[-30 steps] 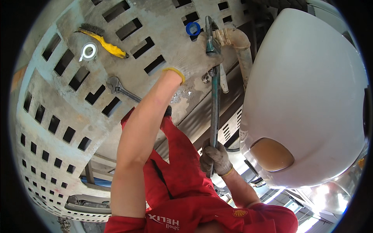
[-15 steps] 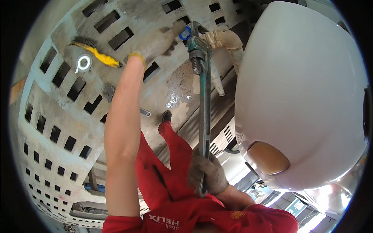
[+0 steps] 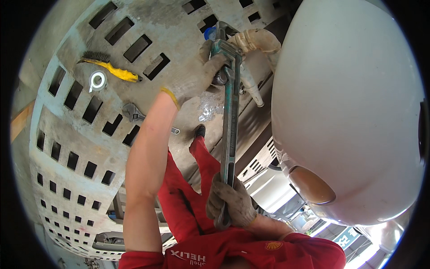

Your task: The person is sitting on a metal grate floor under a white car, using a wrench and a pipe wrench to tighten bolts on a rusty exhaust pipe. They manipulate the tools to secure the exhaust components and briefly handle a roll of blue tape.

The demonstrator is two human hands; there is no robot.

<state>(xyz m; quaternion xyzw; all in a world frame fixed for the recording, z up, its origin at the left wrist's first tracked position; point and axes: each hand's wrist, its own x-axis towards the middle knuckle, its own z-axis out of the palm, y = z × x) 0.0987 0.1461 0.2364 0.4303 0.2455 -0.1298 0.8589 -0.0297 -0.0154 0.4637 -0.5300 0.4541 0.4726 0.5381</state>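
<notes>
A long teal pipe wrench (image 3: 230,125) runs upright through the middle, its head at a corroded elbow pipe (image 3: 264,45), with a pale tube (image 3: 251,89) hanging beside it. My left hand (image 3: 195,78), in a dirty glove with a yellow cuff, is closed on the wrench just below its head, fingers curled over the adjusting part. My right hand (image 3: 237,206), also gloved, grips the lower end of the handle. Behind the wrench head, a blue ring-like item (image 3: 208,32) is partly hidden.
A perforated concrete-like slab (image 3: 67,130) holds a yellow-handled wire brush (image 3: 118,71), a white tape roll (image 3: 97,81) and an adjustable wrench (image 3: 133,112), partly behind my left forearm. A large white curved body (image 3: 345,107) with an amber panel (image 3: 311,184) fills the right side.
My left hand moved off the wrench leftward, fingers loose, half a second ago, and is now back on its head. The wrench and my right hand have shifted left and downward.
</notes>
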